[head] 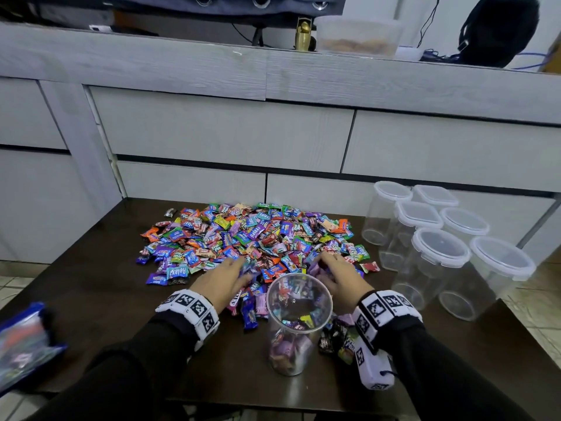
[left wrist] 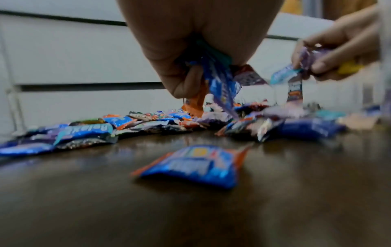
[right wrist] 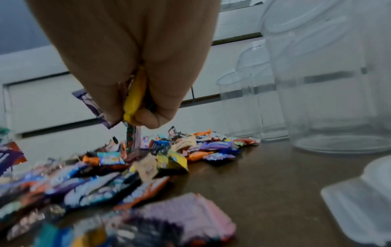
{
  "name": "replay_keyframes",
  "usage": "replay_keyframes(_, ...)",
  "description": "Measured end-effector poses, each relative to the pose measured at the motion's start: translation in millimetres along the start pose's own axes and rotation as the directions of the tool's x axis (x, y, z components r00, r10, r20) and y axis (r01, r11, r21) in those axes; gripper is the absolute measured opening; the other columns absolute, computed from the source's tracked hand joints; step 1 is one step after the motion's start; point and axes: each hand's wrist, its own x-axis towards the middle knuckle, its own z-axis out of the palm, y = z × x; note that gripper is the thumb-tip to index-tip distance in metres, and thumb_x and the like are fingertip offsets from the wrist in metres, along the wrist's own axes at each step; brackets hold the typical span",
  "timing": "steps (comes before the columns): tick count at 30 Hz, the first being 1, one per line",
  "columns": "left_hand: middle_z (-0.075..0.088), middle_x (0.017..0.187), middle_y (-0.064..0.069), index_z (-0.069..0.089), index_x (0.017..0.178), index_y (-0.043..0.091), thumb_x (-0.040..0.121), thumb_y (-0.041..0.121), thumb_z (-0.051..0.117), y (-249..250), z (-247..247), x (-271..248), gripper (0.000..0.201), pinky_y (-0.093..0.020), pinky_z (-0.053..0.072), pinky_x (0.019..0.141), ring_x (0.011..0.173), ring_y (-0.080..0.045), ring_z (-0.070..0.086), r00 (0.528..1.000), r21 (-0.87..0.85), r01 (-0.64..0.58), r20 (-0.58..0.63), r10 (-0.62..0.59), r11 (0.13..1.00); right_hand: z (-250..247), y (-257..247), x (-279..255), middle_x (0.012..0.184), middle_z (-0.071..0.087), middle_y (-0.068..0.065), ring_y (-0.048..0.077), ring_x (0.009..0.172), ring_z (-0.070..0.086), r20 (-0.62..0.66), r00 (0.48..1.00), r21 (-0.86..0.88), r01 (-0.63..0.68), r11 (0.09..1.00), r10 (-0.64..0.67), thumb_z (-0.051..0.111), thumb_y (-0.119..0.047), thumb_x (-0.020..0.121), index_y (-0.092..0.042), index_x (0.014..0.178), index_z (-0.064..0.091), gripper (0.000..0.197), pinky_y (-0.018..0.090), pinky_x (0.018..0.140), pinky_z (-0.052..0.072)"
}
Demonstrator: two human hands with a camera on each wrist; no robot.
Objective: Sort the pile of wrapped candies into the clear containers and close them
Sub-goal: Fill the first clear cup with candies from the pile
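Observation:
A broad pile of wrapped candies (head: 249,235) covers the middle of the dark table (head: 100,302). In front of it stands an open clear container (head: 296,323) with candies in its bottom. My left hand (head: 226,276) is at the pile's near edge, left of the container, and grips a bunch of candies (left wrist: 220,83), blue and orange among them. My right hand (head: 337,273) is just right of the container's rim and holds several candies (right wrist: 133,100), a yellow and a purple one showing. A loose blue candy (left wrist: 196,164) lies on the table near my left wrist.
Several lidded clear containers (head: 437,247) stand in a group at the table's right side. A loose white lid (right wrist: 363,202) lies near my right wrist. A blue bag (head: 24,338) sits at the table's left edge. Grey drawers (head: 230,138) rise behind the table.

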Motion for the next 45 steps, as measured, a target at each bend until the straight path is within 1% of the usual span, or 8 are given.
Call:
replay_keyframes(4, 0.062, 0.101, -0.009, 0.047, 0.133, 0.006, 0.101, 0.046, 0.04, 0.2, -9.8, 4.7, 0.052, -0.032, 0.046, 0.074, 0.088, -0.022, 0.059, 0.985, -0.184, 0.035, -0.158, -0.065, 0.982, -11.3, 1.3, -1.4, 0.104, 0.057, 0.008, 0.022, 0.093, 0.051, -0.038, 0.999, 0.02, 0.033, 0.999, -0.032, 0.053, -0.008, 0.092, -0.011, 0.108, 0.051, 0.017, 0.028, 0.073, 0.036)
replay_keyframes(8, 0.044, 0.067, 0.007, 0.042, 0.086, 0.026, 0.093, 0.059, 0.044, 5.8, -12.8, 5.3, 0.034, -0.019, 0.026, 0.049, 0.058, -0.008, 0.042, 0.988, -0.157, 0.019, -0.15, -0.043, 0.987, -3.2, 6.4, -6.9, 0.117, 0.055, 0.014, 0.027, 0.106, 0.053, 0.131, 0.991, -0.113, -0.021, 0.993, 0.036, 0.052, -0.016, 0.095, -0.015, 0.119, 0.05, 0.024, 0.033, 0.086, 0.043)
replay_keyframes(15, 0.037, 0.073, 0.005, 0.039, 0.089, 0.014, 0.1, 0.048, 0.043, 10.9, 2.0, 4.4, 0.036, -0.031, 0.029, 0.065, 0.081, -0.024, 0.05, 0.996, -0.139, 0.067, -0.044, -0.074, 0.988, 5.7, 4.7, -16.7, 0.118, 0.046, 0.015, 0.027, 0.105, 0.052, 0.108, 0.989, -0.071, -0.092, 0.993, 0.1, 0.051, -0.018, 0.097, -0.016, 0.122, 0.05, 0.025, 0.027, 0.084, 0.039)
replay_keyframes(20, 0.04, 0.065, 0.002, 0.035, 0.07, 0.02, 0.101, 0.044, 0.042, 21.5, -19.5, -1.7, 0.04, -0.024, 0.024, 0.051, 0.058, -0.011, 0.039, 0.975, -0.285, 0.032, -0.201, -0.092, 0.958, -5.4, 7.7, -18.4, 0.099, 0.042, 0.003, 0.02, 0.085, 0.046, 0.009, 0.997, -0.037, -0.07, 0.997, 0.071, 0.051, -0.012, 0.094, -0.019, 0.112, 0.054, 0.019, 0.026, 0.072, 0.033)
replay_keyframes(34, 0.037, 0.062, 0.014, 0.035, 0.061, 0.033, 0.098, 0.027, 0.057, 117.4, -73.7, -42.6, 0.043, -0.003, 0.033, 0.061, 0.065, 0.015, 0.047, 0.723, -0.367, -0.522, -0.67, 0.17, 0.77, -19.4, 6.0, -25.9, 0.107, 0.059, 0.012, 0.026, 0.099, 0.055, -0.039, 0.999, 0.051, -0.034, 0.998, 0.036, 0.055, -0.009, 0.092, -0.017, 0.102, 0.054, 0.013, 0.036, 0.089, 0.043)
replay_keyframes(38, 0.061, 0.099, -0.006, 0.05, 0.066, 0.004, 0.098, 0.037, 0.051, 122.3, -52.3, -43.2, 0.045, -0.014, 0.034, 0.083, 0.095, -0.018, 0.057, 0.806, -0.426, -0.465, -0.566, 0.172, 0.776, -18.2, 6.1, -29.0, 0.107, 0.057, 0.012, 0.025, 0.096, 0.055, -0.04, 0.998, 0.062, -0.047, 0.997, 0.05, 0.056, -0.008, 0.092, -0.016, 0.103, 0.056, 0.014, 0.034, 0.088, 0.043)
replay_keyframes(42, 0.058, 0.098, 0.01, 0.052, 0.082, 0.021, 0.097, 0.044, 0.051, 116.0, -44.1, -45.8, 0.028, -0.009, 0.035, 0.081, 0.085, 0.006, 0.05, 0.82, -0.418, -0.477, -0.529, 0.219, 0.773, -17.6, 8.9, -30.5, 0.107, 0.057, 0.01, 0.024, 0.097, 0.052, -0.047, 0.998, 0.028, -0.04, 0.999, 0.041, 0.056, -0.01, 0.092, -0.015, 0.109, 0.055, 0.018, 0.027, 0.077, 0.035)
replay_keyframes(45, 0.053, 0.09, 0.011, 0.063, 0.095, 0.012, 0.089, 0.032, 0.059, 114.2, -46.3, -45.6, 0.021, -0.009, 0.038, 0.079, 0.081, 0.0, 0.049, 0.786, -0.38, -0.514, -0.568, 0.245, 0.769, -18.1, 9.4, -30.0, 0.104, 0.058, 0.01, 0.025, 0.097, 0.051, -0.042, 0.999, 0.029, -0.028, 0.999, 0.03, 0.056, -0.008, 0.091, -0.018, 0.101, 0.052, 0.015, 0.032, 0.081, 0.038)
